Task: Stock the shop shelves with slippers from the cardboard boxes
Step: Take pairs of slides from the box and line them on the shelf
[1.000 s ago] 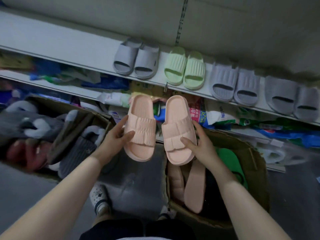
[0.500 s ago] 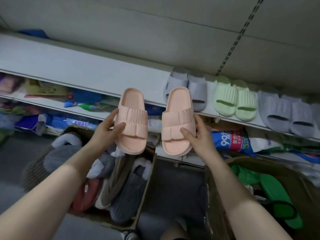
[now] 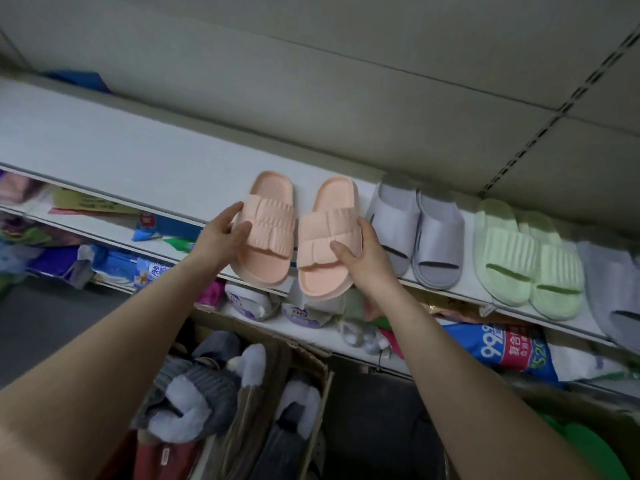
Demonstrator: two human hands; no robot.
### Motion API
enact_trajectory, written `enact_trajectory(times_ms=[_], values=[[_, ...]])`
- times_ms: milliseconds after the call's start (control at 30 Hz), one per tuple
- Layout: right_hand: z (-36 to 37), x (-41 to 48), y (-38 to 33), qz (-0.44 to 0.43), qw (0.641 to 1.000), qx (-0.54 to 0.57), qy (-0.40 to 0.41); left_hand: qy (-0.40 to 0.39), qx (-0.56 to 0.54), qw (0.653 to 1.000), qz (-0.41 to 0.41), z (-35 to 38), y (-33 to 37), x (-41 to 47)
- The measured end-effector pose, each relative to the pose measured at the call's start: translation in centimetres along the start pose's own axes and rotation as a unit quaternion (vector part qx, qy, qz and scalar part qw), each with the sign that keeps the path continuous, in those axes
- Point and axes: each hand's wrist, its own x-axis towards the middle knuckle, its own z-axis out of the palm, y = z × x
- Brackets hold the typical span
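While you are gripping one slipper in each of your hands, you are lining the pink pair up over the shelf (image 3: 138, 157).

Your left hand (image 3: 221, 233) is clamping the outer side of the left pink slipper (image 3: 266, 233), and your right hand (image 3: 360, 258) is clamping the right pink slipper (image 3: 327, 237) likewise, leaving the inner sides free to close together. Both slippers are lying toes toward the aisle, just beside the grey pair (image 3: 415, 233), matching the displayed row. Their toes are overhanging the shelf's front edge; whether the soles are touching the shelf cannot be determined. One cardboard box (image 3: 311, 375) is standing below.
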Motion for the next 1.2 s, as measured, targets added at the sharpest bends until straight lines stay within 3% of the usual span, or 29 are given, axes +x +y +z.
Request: enact_trajectory(times_ms=[100,167,233,300,367,467,733,1033,1200], values=[[0.7,1.6,0.3,0.011,0.999,-0.044,0.003,0.019,0.026,0.999,0.004,0.4,0.0,1.9],[1.1,1.9,0.3,-0.013,0.995,-0.102,0.011,0.053,0.112,0.992,0.032,0.7,0.1,2.5],[1.3,1.5,0.3,-0.054,0.986,-0.155,0.022,0.075,0.197,0.971,0.114,1.0,0.2,2.2],[1.4,0.7,0.1,-0.1,0.97,-0.22,0.014,0.055,0.245,0.947,0.202,1.4,0.0,1.4],[1.4,0.2,0.0,-0.151,0.949,-0.276,-0.01,0.02,0.288,0.928,0.237,1.9,-0.5,0.7],[1.7,1.0,-0.1,-0.173,0.93,-0.324,-0.017,0.006,0.323,0.915,0.24,2.5,-0.7,0.6],[1.9,5.6,-1.0,-0.162,0.938,-0.307,0.004,-0.001,0.344,0.905,0.25,3.6,1.1,4.4],[1.4,6.2,-1.1,-0.164,0.918,-0.362,0.003,-0.004,0.392,0.887,0.246,3.4,2.1,5.1],[0.1,4.0,-1.3,-0.175,0.899,-0.402,-0.014,-0.002,0.413,0.856,0.311,2.6,2.9,2.6]])
